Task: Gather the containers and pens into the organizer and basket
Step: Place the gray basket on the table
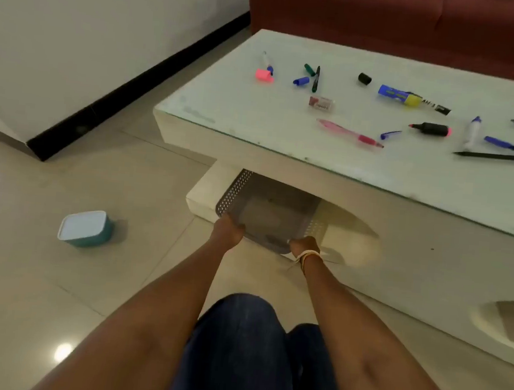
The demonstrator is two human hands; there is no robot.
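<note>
Gripping the near rim of the grey perforated plastic basket (266,211) with both hands, I have it half under the overhang of the white glass-topped coffee table (359,185), at the centre of the frame. My left hand (227,231) curls over the rim's left corner and my right hand (304,245), with a band at the wrist, clasps the right corner; the fingers themselves are mostly hidden behind the rim. The basket looks empty as far as I can see into it. Everything else is ungathered: a teal square container with a white lid (86,228) sits on the tiled floor at the lower left, well apart from the basket, and the loose pens and markers (411,121) lie scattered over the tabletop in the upper right, among them a pink pen (349,134), a black highlighter (431,128) and some stray caps. No organizer shows in view. I judge this to be the very start, fetching the basket. Next I need to bring it clear of the table's edge and set it somewhere open, within reach of both the container and the pens.
</note>
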